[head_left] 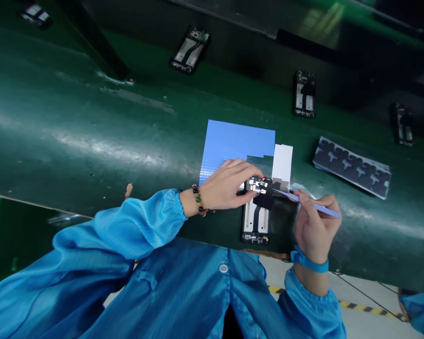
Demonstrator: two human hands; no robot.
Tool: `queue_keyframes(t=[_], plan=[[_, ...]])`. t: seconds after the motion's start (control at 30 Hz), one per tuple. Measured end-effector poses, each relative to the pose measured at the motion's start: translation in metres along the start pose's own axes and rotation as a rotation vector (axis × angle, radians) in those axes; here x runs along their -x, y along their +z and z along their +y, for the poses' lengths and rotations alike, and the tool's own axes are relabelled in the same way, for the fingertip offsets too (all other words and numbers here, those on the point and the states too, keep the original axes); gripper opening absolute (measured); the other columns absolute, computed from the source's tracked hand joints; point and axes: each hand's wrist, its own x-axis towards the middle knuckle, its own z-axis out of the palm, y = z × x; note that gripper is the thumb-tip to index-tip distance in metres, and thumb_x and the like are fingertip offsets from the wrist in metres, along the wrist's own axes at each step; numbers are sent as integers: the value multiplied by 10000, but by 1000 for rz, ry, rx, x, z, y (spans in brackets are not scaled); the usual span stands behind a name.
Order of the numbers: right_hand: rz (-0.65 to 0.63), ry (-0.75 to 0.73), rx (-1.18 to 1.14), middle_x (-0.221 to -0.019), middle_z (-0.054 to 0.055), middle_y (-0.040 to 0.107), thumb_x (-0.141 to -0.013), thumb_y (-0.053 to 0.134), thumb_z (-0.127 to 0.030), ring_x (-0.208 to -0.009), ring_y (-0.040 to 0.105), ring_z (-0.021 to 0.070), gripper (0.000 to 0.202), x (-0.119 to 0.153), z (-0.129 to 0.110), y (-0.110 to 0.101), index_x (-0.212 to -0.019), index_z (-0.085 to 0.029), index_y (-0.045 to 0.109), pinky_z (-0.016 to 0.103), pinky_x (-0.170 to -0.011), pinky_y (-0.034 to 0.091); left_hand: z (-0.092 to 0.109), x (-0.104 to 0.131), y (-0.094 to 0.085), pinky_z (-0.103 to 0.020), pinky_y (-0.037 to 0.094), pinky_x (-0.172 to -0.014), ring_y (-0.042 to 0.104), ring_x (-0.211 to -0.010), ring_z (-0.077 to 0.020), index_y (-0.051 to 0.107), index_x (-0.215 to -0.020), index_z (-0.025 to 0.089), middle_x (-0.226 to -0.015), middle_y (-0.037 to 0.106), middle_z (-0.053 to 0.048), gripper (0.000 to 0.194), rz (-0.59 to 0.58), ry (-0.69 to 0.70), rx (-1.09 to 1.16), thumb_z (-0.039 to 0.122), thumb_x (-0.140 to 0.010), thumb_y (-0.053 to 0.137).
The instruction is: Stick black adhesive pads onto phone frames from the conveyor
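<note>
Four other phone chassis [304,94] | left hand [226,186] pinching nearest chassis [256,220] | right hand [318,228] gripping tweezers [290,195] | blue sheet [238,141] beyond

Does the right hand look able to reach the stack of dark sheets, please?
Probably yes: only tabletop shows between the right hand and the stack, though the hand holds a slim blue tool.

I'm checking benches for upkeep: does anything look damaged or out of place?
Yes: a ragged brown patch mars the green bench top by the left sleeve, and the near edge below the opened phone looks chipped, exposing brown.
</note>
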Motion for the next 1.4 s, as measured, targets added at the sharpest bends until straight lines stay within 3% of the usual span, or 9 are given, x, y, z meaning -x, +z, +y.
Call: queue_keyframes(t=[0.13,0.33,0.53,0.73,1.27,1.4], plan=[[-60,43,54,-630,-98,675,-735,901,-216,-829,785,192,371,-8,0,1,-739,-254,533,509,-1181,473,-7,2,4,-445,438,-1046,608,-1245,-273,582,-1333,218,-1313,720,-60,400,-39,25,-95,282,-952,686],[-101,76,77,-643,-90,675,-739,905,-215,-833,787,193,377,-12,-2,0,-729,-247,529,497,-1156,489,-7,1,7,-418,427,-1001,617,-1189,-255,600,-1300,215,-1282,743,-33,385,-25,51,-173,275,-935,709],[-189,79,114,-632,-105,658,-755,899,-208,-807,792,174,358,-24,0,0,-727,-248,545,505,-1254,403,-5,1,5,-409,417,-993,619,-1176,-246,612,-1285,219,-1285,748,-39,348,-35,36,-196,265,-948,684],[-198,73,140,-619,-118,602,-756,894,-226,-818,794,188,360,-26,3,0,-734,-257,535,541,-1268,379,-5,0,6,-403,415,-987,623,-1151,-245,624,-1266,212,-1250,758,-32,330,-17,51,-222,270,-948,686],[-226,76,181,-675,-78,715,-772,882,-243,-808,797,186,348,-29,5,-3,-736,-253,536,543,-1268,379,-5,0,7,-411,424,-985,620,-1162,-248,646,-1253,203,-1261,756,-44,308,-15,61,-221,278,-955,677],[-227,71,183,-639,-102,668,-771,888,-250,-800,796,190,353,-30,5,-4,-740,-256,536,560,-1269,379,-5,0,6,-413,427,-986,620,-1165,-249,654,-1250,207,-1263,753,-50,298,-22,59,-225,279,-961,667]])
